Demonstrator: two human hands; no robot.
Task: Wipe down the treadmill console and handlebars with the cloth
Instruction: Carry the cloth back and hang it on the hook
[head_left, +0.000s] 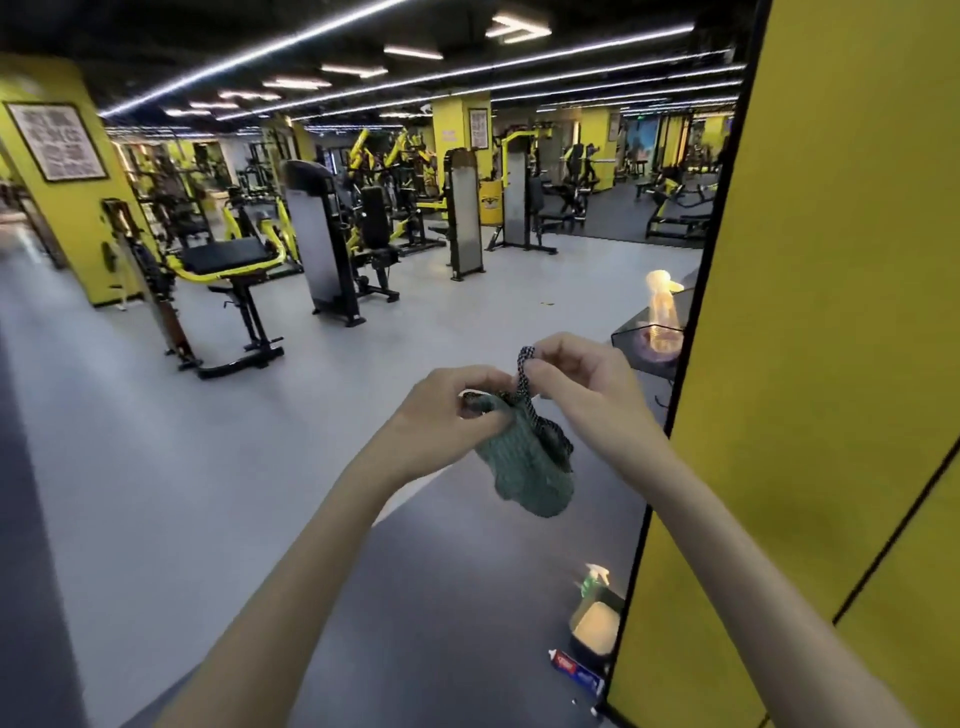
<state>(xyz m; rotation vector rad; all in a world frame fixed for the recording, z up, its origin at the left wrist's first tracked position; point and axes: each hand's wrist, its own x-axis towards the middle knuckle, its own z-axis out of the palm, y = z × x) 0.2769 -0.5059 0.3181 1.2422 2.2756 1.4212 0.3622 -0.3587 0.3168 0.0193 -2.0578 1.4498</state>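
The grey floor (156, 441) is big and wide. It runs far back into the gym, and there is lots of room to walk on the left and in the middle. On the right stands a tall yellow wall (831, 312). Its black edge runs from top to bottom, very near the right arm. A darker mat (441, 597) lies on the floor under the arms, and its edge cuts across at a slant. A yellow pillar (57, 208) stands far left. Gym machines stand well apart from the person: a black and yellow bench (228, 260) and a tall grey weight machine (317, 234).

Both hands are held up in front, close together. The cloth (530, 467) is between them, in the air over the mat. The left hand (447, 410) has a tight grip, with curled fingers and thumb pinching the green part. The right hand (576, 379) also has a tight grip and pinches a thin black and white checked strip, pulled up a bit higher. The cloth is green and looks knitted. It is all bunched up and hangs down in a soft lump below the hands.

A black stand (631, 338) sits by the wall edge, with a clear spray bottle (662, 312) on it. Low down by the wall are a small box (595, 626), a green spray bottle (592, 579) just behind it, and a little tube (576, 670) on the floor.
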